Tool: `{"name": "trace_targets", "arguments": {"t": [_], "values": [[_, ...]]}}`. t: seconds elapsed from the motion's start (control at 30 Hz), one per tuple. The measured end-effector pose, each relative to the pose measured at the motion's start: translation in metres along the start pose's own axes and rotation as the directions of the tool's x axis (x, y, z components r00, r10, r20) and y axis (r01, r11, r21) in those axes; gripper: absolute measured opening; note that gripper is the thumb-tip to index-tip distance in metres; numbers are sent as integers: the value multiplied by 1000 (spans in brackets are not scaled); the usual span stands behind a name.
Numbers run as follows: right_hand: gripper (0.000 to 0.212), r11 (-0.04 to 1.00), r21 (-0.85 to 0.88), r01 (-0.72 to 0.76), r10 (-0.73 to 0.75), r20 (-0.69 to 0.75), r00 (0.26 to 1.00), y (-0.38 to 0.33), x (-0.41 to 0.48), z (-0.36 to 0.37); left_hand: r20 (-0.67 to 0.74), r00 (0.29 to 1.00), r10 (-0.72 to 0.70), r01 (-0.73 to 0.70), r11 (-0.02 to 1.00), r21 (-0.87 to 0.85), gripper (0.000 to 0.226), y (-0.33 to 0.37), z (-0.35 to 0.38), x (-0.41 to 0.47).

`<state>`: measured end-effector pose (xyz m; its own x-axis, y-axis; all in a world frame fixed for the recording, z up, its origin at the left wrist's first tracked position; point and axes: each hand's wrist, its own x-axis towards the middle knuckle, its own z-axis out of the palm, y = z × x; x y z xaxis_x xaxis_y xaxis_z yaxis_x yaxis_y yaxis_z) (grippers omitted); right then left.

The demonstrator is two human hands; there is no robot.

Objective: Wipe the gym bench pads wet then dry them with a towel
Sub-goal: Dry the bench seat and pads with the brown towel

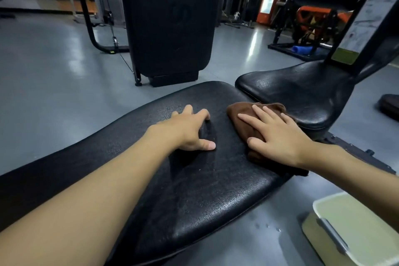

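Note:
A long black bench pad (194, 190) stretches from the lower left toward the middle. Beyond its far end sits a second black seat pad (302, 93). A brown cloth (239, 119) lies on the far right part of the long pad. My right hand (278, 134) presses flat on the cloth, fingers spread. My left hand (190, 131) rests on the bare pad to the left of the cloth, fingers apart, holding nothing.
A pale green bucket (354, 229) with a metal handle stands on the grey floor at the lower right. A tall black weight-stack machine (168, 21) rises just beyond the bench. More gym equipment (311, 21) fills the back right. Water drops (267, 227) dot the floor by the bucket.

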<state>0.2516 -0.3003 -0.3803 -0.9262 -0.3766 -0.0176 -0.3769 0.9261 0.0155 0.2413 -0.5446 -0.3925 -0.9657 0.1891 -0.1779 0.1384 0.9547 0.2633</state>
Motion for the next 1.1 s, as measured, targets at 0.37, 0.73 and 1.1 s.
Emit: {"name": "trace_targets", "arguments": {"t": [0.37, 0.73, 1.1], "values": [[91, 1000, 9, 29, -29, 0, 1000, -15, 78, -5, 50, 989, -139, 139, 990, 2, 101, 1, 4, -3], [72, 994, 82, 71, -71, 0, 997, -29, 207, -10, 86, 983, -161, 167, 984, -63, 110, -4, 4, 5], [65, 977, 17, 214, -213, -16, 977, -1, 93, -5, 63, 980, -187, 193, 977, -94, 112, -10, 4, 4]]}}
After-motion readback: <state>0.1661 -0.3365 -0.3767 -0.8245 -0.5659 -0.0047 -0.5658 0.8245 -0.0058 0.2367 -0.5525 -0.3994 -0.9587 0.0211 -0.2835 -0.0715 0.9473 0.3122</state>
